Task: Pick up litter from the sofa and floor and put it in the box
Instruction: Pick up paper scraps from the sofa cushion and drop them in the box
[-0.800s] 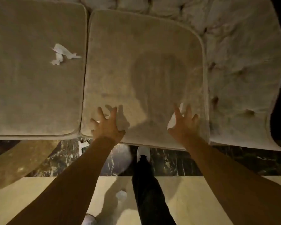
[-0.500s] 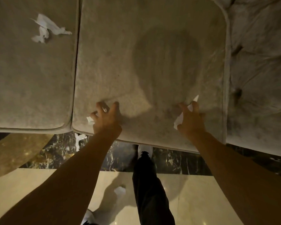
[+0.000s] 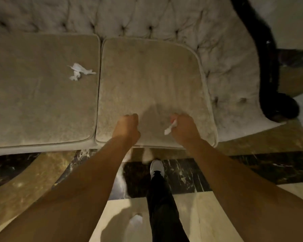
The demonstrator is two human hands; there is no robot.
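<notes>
My right hand (image 3: 185, 128) is shut on a white paper scrap (image 3: 171, 127) that sticks out of the fist, low over the front of the sofa's right seat cushion (image 3: 147, 75). To its left, my left hand (image 3: 128, 126) is a closed fist over the same cushion, and the scrap it closed on is hidden inside. More crumpled white paper (image 3: 80, 71) lies on the left cushion (image 3: 33, 93). One white piece (image 3: 136, 220) lies on the pale floor between my arms. The box is not in view.
The tufted beige sofa back (image 3: 147, 23) runs along the top, and a dark curved wooden armrest (image 3: 269, 67) closes the right end. My dark-trousered leg and white shoe (image 3: 157, 167) stand on dark marble flooring just before the sofa edge.
Both hands went from spread fingers to closed fists, each gathering a white scrap off the right cushion. The view pulled back and up, so the sofa back now shows.
</notes>
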